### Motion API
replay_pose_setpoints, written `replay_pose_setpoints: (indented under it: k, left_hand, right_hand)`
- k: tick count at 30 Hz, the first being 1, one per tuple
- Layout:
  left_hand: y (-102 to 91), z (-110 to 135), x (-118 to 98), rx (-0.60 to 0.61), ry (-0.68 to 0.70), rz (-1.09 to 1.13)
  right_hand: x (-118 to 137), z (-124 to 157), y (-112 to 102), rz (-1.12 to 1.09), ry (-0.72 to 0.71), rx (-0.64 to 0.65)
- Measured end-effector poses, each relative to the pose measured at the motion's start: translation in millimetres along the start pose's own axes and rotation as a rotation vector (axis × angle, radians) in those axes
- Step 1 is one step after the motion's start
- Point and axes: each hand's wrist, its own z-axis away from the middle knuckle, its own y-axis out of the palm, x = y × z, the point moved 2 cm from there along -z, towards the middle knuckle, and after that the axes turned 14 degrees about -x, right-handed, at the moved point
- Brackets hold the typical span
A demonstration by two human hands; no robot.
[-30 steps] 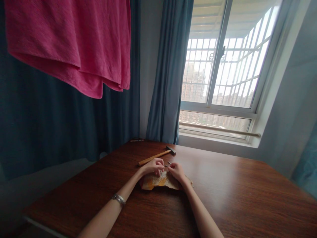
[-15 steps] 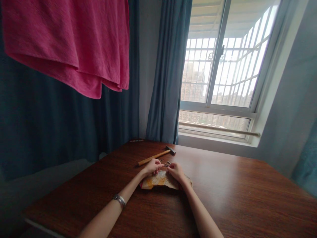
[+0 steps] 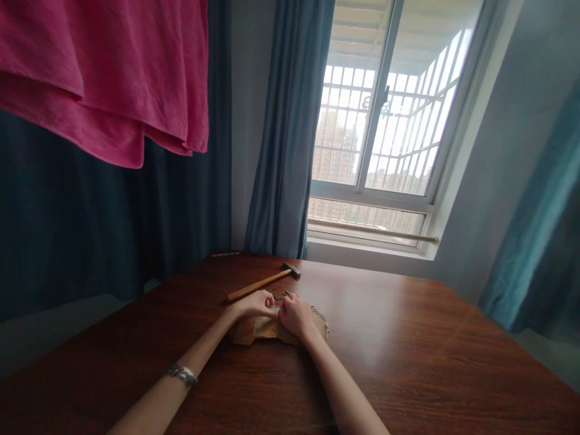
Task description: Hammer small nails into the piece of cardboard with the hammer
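Note:
On the table lies a crumpled tan-and-yellow speckled piece (image 3: 244, 333), with a row of short dark marks or spikes along its right edge. My left hand (image 3: 256, 303) is over its left side, thumb and fingers drawn together in a pinch. Against it, my right hand (image 3: 296, 315) rests on the middle of the piece with curled fingers. Whatever the fingertips hold is too small or hidden to make out. Just beyond them are several thin metal rods (image 3: 286, 293). Behind the left hand lies a hammer (image 3: 259, 286) with a wooden handle and dark head.
The brown wooden table (image 3: 399, 362) reaches toward a barred window (image 3: 389, 133). A pink towel (image 3: 136, 78) hangs at upper left before dark blue curtains (image 3: 181, 223). Small pale round items (image 3: 225, 254) sit at the table's far left corner.
The camera view has swung right, so the scene sits further left. My hands have come down onto the speckled piece, the right one now covering more of its middle.

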Motion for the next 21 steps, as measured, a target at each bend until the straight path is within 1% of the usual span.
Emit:
replay_pose_setpoints:
  k: [4, 7, 9, 11, 13, 14, 16, 19, 20, 21]
  left_hand:
    - [-1.9, 3, -7, 0.06, -0.033, -0.043]
    - [-2.5, 5, -13, 0.093, -0.031, -0.054]
    - [-2.5, 6, -17, 0.107, -0.025, -0.049]
    - [-2.5, 5, -20, 0.13, -0.018, -0.037]
    - [-2.5, 2, -23, 0.165, -0.015, -0.029]
    - [-2.4, 0, -24, 0.187, -0.013, -0.028]
    - [-2.1, -4, -26, 0.239, -0.008, -0.036]
    - [-0.4, -10, -28, 0.304, -0.005, -0.06]
    - [0.6, -11, -29, 0.313, -0.009, -0.07]
    - [1.8, -12, -29, 0.319, -0.015, -0.078]
  right_hand:
    - [7, 7, -8, 0.065, -0.021, -0.016]
    - [6, 17, -17, 0.085, -0.08, -0.033]
    - [3, 25, -26, 0.045, -0.11, -0.044]
    - [4, 32, -42, -0.038, -0.108, -0.068]
    - [12, 38, -67, -0.164, -0.086, -0.101]
    - [20, 41, -83, -0.247, -0.08, -0.115]
    - [42, 51, -124, -0.46, -0.098, -0.154]
    - [76, 81, -192, -0.821, -0.126, -0.197]
    - [84, 95, -212, -0.885, -0.106, -0.236]
    - [90, 109, -229, -0.873, -0.091, -0.222]
